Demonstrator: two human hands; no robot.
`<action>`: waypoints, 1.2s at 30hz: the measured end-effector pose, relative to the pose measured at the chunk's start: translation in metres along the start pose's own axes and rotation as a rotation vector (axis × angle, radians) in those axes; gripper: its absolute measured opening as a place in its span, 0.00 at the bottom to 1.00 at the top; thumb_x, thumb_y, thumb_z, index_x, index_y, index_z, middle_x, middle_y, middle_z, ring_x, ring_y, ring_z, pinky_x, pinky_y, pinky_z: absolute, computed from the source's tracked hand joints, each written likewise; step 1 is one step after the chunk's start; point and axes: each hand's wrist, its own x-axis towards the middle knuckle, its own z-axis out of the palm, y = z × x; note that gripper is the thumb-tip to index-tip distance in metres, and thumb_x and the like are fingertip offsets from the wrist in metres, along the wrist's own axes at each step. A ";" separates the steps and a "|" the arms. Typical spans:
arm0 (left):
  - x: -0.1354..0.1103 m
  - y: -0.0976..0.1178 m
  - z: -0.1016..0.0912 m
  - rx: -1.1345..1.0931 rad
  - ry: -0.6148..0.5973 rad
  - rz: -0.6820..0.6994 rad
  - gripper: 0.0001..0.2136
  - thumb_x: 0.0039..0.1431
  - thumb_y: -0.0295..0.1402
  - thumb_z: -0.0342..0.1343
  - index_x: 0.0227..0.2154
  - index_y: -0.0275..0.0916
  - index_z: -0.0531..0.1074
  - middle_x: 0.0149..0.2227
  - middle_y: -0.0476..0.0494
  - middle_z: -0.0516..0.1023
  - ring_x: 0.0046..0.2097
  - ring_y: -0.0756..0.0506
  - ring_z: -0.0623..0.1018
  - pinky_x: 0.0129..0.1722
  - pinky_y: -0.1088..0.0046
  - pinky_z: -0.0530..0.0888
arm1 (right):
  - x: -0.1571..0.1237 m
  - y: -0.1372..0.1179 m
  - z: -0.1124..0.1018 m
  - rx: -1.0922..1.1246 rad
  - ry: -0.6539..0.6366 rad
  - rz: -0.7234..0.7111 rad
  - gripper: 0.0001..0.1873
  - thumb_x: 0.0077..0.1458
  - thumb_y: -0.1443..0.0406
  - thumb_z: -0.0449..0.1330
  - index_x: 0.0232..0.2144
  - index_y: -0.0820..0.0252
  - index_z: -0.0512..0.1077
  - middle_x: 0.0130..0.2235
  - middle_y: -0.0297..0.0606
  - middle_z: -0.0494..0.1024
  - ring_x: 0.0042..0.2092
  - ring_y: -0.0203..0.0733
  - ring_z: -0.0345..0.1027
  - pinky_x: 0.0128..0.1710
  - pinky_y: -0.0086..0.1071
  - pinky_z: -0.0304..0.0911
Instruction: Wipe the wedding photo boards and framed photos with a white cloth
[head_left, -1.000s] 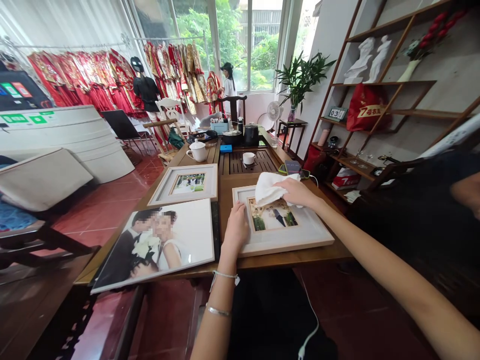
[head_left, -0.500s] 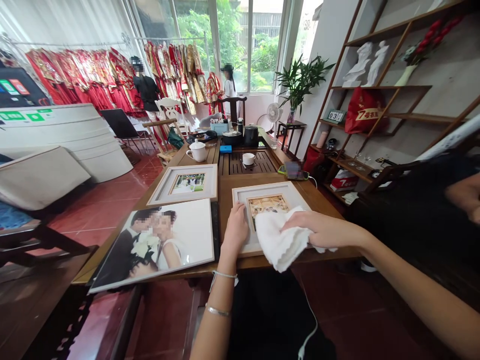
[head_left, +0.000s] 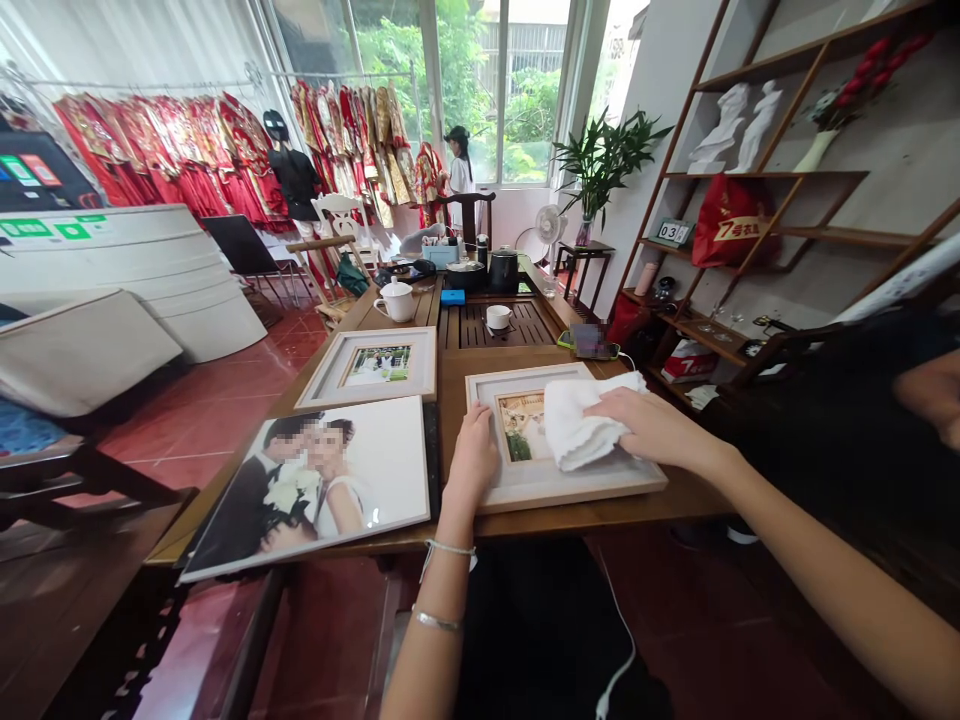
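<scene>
A framed photo with a pale wooden frame lies flat near the front edge of the wooden table. My left hand rests on the frame's left edge, fingers curled over it. My right hand presses a folded white cloth onto the glass at the frame's right side, covering part of the picture. A large unframed wedding print lies to the left. A second framed photo lies behind that print.
Farther along the table stand a white teapot, a small cup, a black kettle and a phone on a cable. Wooden shelves line the right wall. Red garments hang at the back, where two people stand.
My right hand swept the cloth from the frame's far edge down over its front edge, then back up onto the right side of the glass. My left hand stayed put.
</scene>
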 end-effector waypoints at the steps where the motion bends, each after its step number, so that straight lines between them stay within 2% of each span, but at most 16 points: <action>1: 0.000 0.000 0.000 0.002 -0.002 0.001 0.24 0.52 0.13 0.40 0.49 0.29 0.70 0.57 0.28 0.72 0.65 0.40 0.63 0.65 0.58 0.61 | 0.009 0.002 0.003 -0.016 0.023 0.014 0.29 0.44 0.74 0.51 0.49 0.56 0.75 0.52 0.46 0.75 0.56 0.53 0.64 0.54 0.45 0.58; 8: 0.000 -0.001 -0.001 0.003 -0.015 -0.007 0.25 0.51 0.13 0.40 0.50 0.28 0.70 0.57 0.29 0.72 0.65 0.40 0.63 0.65 0.58 0.61 | 0.075 0.016 0.013 -0.056 0.117 0.064 0.30 0.45 0.74 0.53 0.51 0.55 0.73 0.52 0.44 0.76 0.56 0.53 0.63 0.51 0.42 0.59; 13: 0.001 -0.003 0.002 -0.018 0.003 -0.011 0.25 0.51 0.13 0.41 0.50 0.31 0.71 0.57 0.31 0.72 0.65 0.39 0.64 0.65 0.57 0.61 | 0.092 0.004 0.020 -0.016 0.130 0.022 0.30 0.45 0.74 0.54 0.52 0.54 0.73 0.50 0.43 0.77 0.55 0.52 0.63 0.50 0.40 0.58; 19: 0.002 -0.001 -0.001 -0.034 -0.005 -0.004 0.22 0.56 0.14 0.40 0.50 0.27 0.71 0.56 0.28 0.72 0.65 0.39 0.64 0.65 0.59 0.62 | 0.064 -0.022 0.024 0.193 0.029 -0.216 0.29 0.43 0.75 0.52 0.48 0.56 0.75 0.48 0.42 0.77 0.53 0.50 0.65 0.52 0.39 0.58; 23: 0.002 -0.001 -0.001 -0.053 -0.016 -0.004 0.21 0.57 0.16 0.41 0.49 0.27 0.71 0.56 0.28 0.73 0.65 0.39 0.64 0.64 0.59 0.62 | 0.029 -0.035 0.013 0.395 -0.105 -0.376 0.31 0.41 0.76 0.51 0.48 0.58 0.76 0.48 0.41 0.77 0.53 0.48 0.66 0.54 0.40 0.58; 27: 0.001 -0.002 0.002 -0.035 0.006 -0.052 0.23 0.54 0.14 0.41 0.51 0.26 0.70 0.58 0.27 0.70 0.66 0.39 0.63 0.65 0.58 0.61 | -0.001 -0.037 -0.007 0.513 -0.206 -0.368 0.31 0.42 0.76 0.51 0.48 0.56 0.76 0.49 0.40 0.77 0.53 0.47 0.66 0.56 0.40 0.58; 30: 0.000 -0.002 0.002 -0.041 0.013 -0.041 0.24 0.52 0.13 0.41 0.51 0.26 0.70 0.58 0.27 0.70 0.66 0.40 0.62 0.66 0.58 0.60 | -0.010 -0.032 -0.014 0.529 -0.243 -0.348 0.32 0.42 0.75 0.50 0.48 0.55 0.76 0.50 0.39 0.77 0.54 0.47 0.67 0.57 0.40 0.58; 33: 0.000 -0.002 0.002 -0.039 0.009 -0.028 0.25 0.51 0.13 0.41 0.50 0.27 0.71 0.58 0.27 0.70 0.66 0.40 0.62 0.66 0.57 0.60 | -0.007 -0.027 -0.010 0.471 -0.213 -0.300 0.35 0.38 0.76 0.50 0.49 0.55 0.76 0.51 0.39 0.76 0.55 0.46 0.67 0.57 0.39 0.58; 36: 0.000 -0.002 0.000 -0.039 0.003 -0.016 0.25 0.51 0.13 0.41 0.51 0.30 0.71 0.58 0.30 0.71 0.66 0.40 0.63 0.65 0.57 0.60 | 0.003 -0.025 0.001 0.329 -0.117 -0.264 0.34 0.39 0.76 0.50 0.50 0.57 0.75 0.52 0.41 0.75 0.56 0.48 0.65 0.57 0.40 0.58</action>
